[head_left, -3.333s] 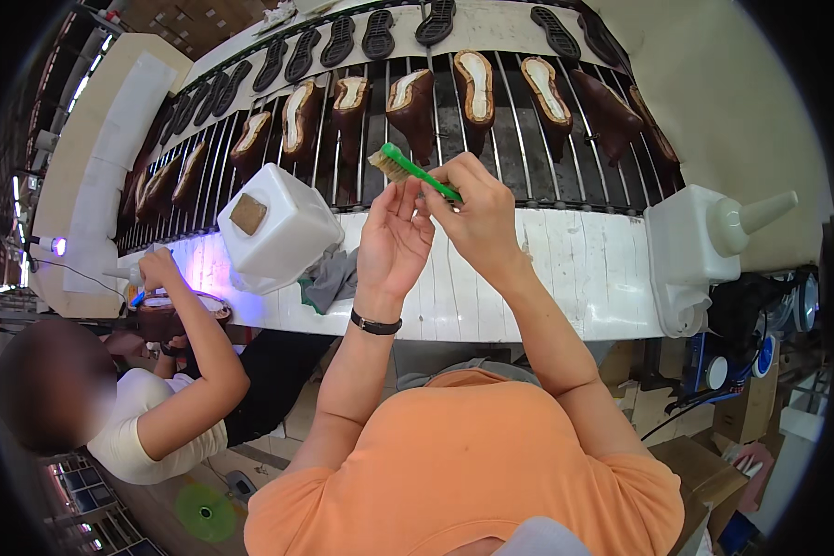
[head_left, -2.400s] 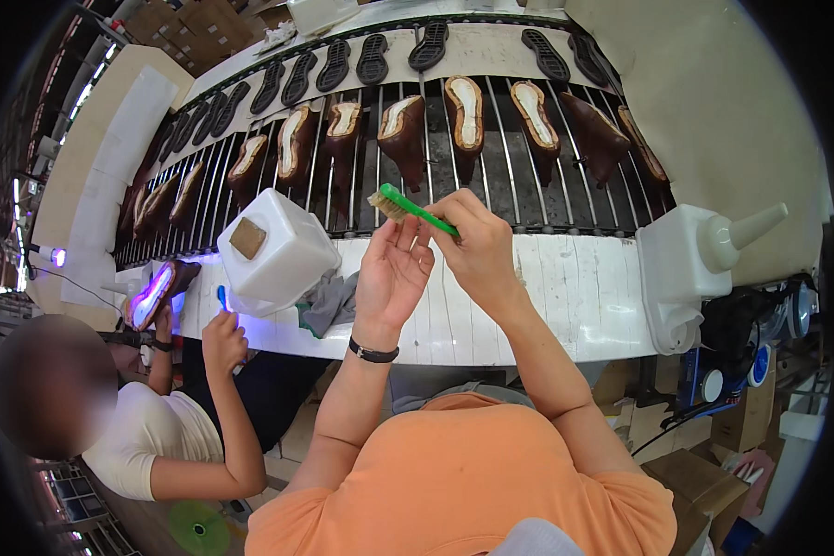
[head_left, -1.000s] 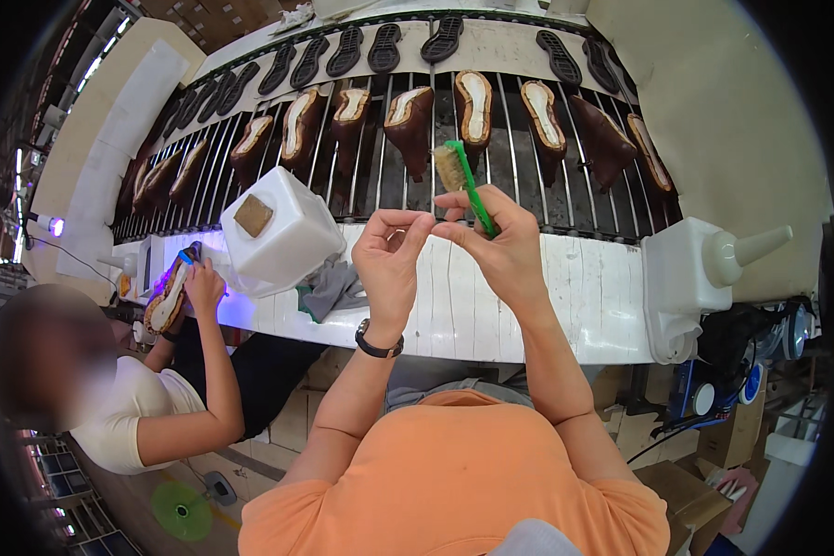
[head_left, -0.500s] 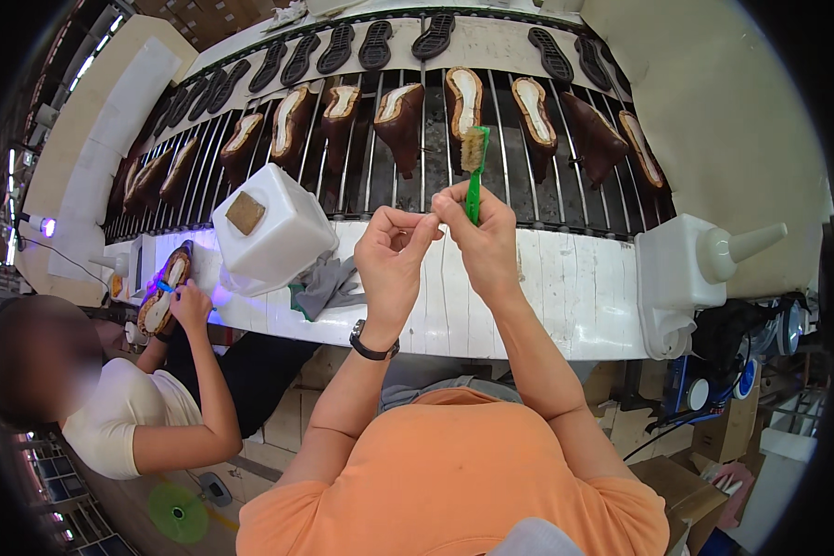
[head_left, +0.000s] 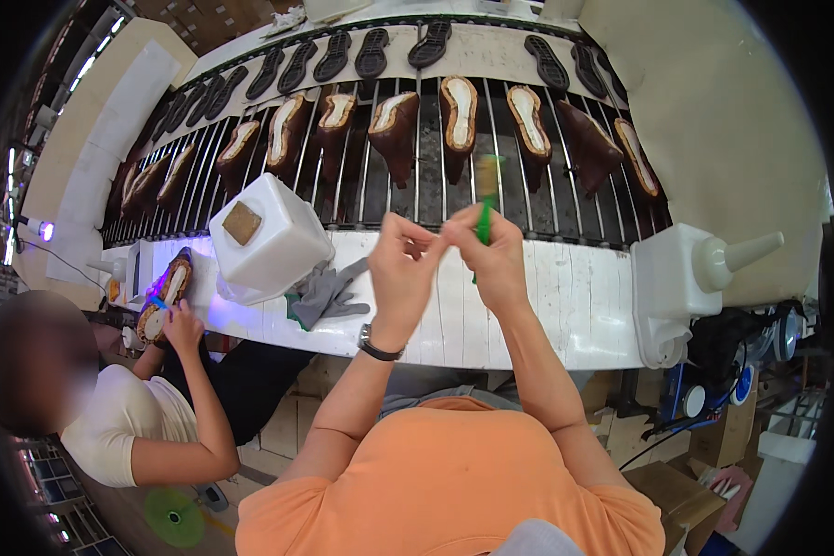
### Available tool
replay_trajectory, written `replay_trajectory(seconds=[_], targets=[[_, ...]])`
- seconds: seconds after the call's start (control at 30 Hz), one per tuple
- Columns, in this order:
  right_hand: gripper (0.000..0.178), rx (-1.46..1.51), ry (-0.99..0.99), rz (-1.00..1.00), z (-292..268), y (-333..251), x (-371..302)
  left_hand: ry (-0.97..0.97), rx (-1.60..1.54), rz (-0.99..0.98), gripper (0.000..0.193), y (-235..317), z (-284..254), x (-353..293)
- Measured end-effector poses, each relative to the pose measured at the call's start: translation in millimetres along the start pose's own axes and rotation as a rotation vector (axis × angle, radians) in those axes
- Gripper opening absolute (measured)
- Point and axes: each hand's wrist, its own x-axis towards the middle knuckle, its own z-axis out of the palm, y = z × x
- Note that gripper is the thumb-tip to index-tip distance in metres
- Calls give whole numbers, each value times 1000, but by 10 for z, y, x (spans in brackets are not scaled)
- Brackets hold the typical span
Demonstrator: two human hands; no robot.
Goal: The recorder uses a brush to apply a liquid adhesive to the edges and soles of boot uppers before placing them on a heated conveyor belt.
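My right hand is closed around the green handle of a small brush, its bristle end up and blurred by motion. My left hand pinches thumb against fingers, its tips meeting those of my right hand. Whatever lies in that pinch, if anything, is too small to make out. Both hands are above the front of the white worktable. Beyond them, brown shoe uppers rest bottom-up on a roller rack, showing pale undersides with tan rims.
Black soles line the shelf behind the rack. A white square container with a brown patch stands left, beside a grey glove. At right is a white spouted bottle. At far left a co-worker's hand works on a shoe.
The brush has dipped slightly and now blurs, with both hands shifted a little right and down. My fingertips stay together. The whole view has moved slightly.
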Motion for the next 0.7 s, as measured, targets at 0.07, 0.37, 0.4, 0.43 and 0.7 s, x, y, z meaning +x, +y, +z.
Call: replay_trajectory(seconds=[0.07,0.37,0.4,0.43,0.7], targets=[[13,16,33,50,-141,75,42,-58,143,69,42,-15,133,1],[30,-255,609,-111,-1429,8,-25,265,396,279,107,-1173,386,967],[31,-273,642,-108,-1595,-44,-123,374,310,231,97,-1363,328,1195],[33,-269,675,-91,-1704,-67,-244,525,277,146,86,-1546,227,1480],[48,-209,860,-19,-1941,21,-1147,492,574,270,81,-2348,-368,2250]])
